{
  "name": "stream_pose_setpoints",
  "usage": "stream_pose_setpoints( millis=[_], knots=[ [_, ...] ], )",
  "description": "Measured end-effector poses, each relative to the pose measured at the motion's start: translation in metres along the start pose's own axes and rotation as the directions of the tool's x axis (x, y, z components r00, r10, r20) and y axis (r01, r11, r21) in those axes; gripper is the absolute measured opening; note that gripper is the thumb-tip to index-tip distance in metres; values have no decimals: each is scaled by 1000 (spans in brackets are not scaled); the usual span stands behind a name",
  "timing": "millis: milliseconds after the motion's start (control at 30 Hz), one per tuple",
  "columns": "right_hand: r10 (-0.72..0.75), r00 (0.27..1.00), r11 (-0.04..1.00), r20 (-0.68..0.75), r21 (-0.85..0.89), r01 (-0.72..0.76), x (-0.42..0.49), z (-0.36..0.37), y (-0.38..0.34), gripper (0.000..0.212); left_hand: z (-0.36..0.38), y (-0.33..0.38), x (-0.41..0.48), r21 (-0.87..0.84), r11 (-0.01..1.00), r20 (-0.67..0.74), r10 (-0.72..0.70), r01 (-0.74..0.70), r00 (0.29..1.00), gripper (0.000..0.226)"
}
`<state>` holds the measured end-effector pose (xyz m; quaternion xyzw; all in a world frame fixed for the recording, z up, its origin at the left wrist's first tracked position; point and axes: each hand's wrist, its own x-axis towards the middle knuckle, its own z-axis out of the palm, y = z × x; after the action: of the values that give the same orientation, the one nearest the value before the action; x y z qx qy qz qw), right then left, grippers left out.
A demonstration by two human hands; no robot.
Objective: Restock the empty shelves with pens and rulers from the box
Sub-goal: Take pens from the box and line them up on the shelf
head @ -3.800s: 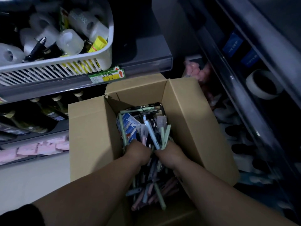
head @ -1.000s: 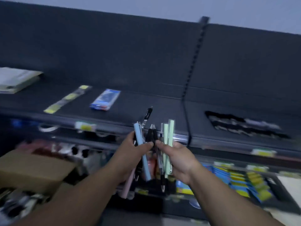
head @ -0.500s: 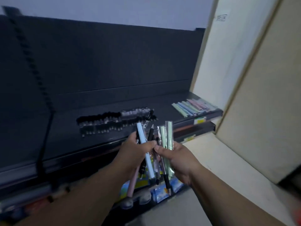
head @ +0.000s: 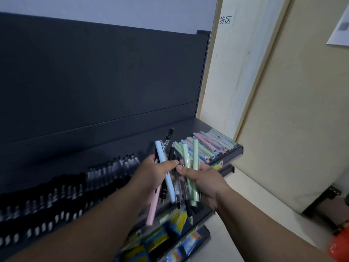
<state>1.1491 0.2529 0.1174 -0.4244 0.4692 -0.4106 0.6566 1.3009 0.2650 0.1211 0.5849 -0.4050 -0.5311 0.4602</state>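
Setting: dark grey metal shelf (head: 105, 157) of a shop rack, dimly lit, with a cream wall (head: 236, 82) closing off its right end.
Lower tier: blue-and-yellow packets (head: 179, 218) sit on the level beneath the hands, nearest the camera.
Left hand: the left hand (head: 153, 174) is curled round a slim pale blue plastic pen (head: 163, 163), a pale pink pen (head: 154, 207) that hangs lowest, and some black ones.
Right hand: the right hand (head: 205, 184) grips two mint green pens (head: 187, 163) plus clear, black-tipped ones, with the thumb laid across them.
Hands together: the thumbs almost meet, and the two bunches stand side by side above the shelf's front edge.
Step in hand: most likely sorting the handful by kind before laying it down.
Black row: a row of black-and-clear pens (head: 66, 190) lies side by side along the shelf's left and middle.
Pastel row: a row of pastel pens (head: 209, 144) fills the right end beside the wall, just behind the hands.
Doing it well: pastels belong with the right-hand row and dark pens with the left. Free one colour at a time while the rest stay pinched. Lay each pen parallel to its neighbours and back from the lip so none rolls off.
Risk: the pink pen, held low in the grip, looks likeliest to slip.
Box and rulers: neither is in view.
Backdrop: a dark back panel (head: 94, 72) rises behind the shelf.
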Motion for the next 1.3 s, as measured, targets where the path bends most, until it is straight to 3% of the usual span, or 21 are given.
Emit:
stream_pose_setpoints(
  millis=[133, 200, 233, 333, 400, 500, 533, 667, 733, 867, 933, 1033, 1200, 1300],
  knots=[
    [53, 997, 999, -56, 9, -52, 57, -4, -12, 63, 3, 17, 51, -21, 996, 17, -81, 82, 997, 34],
    [54, 998, 998, -19, -12, -55, 79, -9, -19, 68, 7, 22, 73, -21, 997, -3, -80, 80, 997, 27],
    [52, 999, 998, 5, -24, -52, 88, -12, -24, 68, 9, 23, 84, -12, 997, -23, -77, 76, 997, 30],
    [56, 997, 996, 52, -72, -53, 117, -25, -38, 103, 19, 24, 114, -30, 996, -78, -88, 86, 993, 48],
    [94, 991, 993, 97, -80, -86, 134, -36, -51, 90, 29, 25, 132, -76, 995, -119, -69, 60, 990, 43],
    [109, 982, 991, 153, -99, -94, 161, -58, -68, 25, 52, 30, 153, -97, 995, -195, -56, 38, 979, 43],
    [94, 981, 993, 169, -92, -79, 171, -66, -72, 16, 61, 32, 160, -120, 992, -208, -62, 37, 976, 46],
    [148, 963, 987, 224, -91, -131, 209, -97, -87, 41, 94, 43, 178, -220, 974, -247, -117, 62, 962, 37],
    [189, 939, 979, 287, -133, -157, 226, -111, -95, 38, 113, 50, 184, -243, 968, -301, -131, 57, 945, 31],
    [257, 895, 953, 365, -251, -172, 253, -126, -102, 32, 124, 52, 191, -241, 969, -450, -152, 44, 880, 58],
    [236, 923, 885, 304, -460, -75, 263, -130, -102, 33, 122, 51, 190, -232, 971, -515, -168, 52, 840, 63],
    [132, 954, 626, 270, -769, 131, 271, -131, -102, 36, 118, 47, 189, -232, 972, -571, -174, 46, 802, 61],
    [115, 938, 342, 327, -900, 271, 277, -125, -90, 45, 116, 38, 191, -207, 978, -575, -128, 7, 808, 88],
    [122, 936, 254, 331, -922, 293, 274, -128, -90, 40, 110, 35, 192, -182, 983, -562, -119, 18, 818, 85]
  ],
)
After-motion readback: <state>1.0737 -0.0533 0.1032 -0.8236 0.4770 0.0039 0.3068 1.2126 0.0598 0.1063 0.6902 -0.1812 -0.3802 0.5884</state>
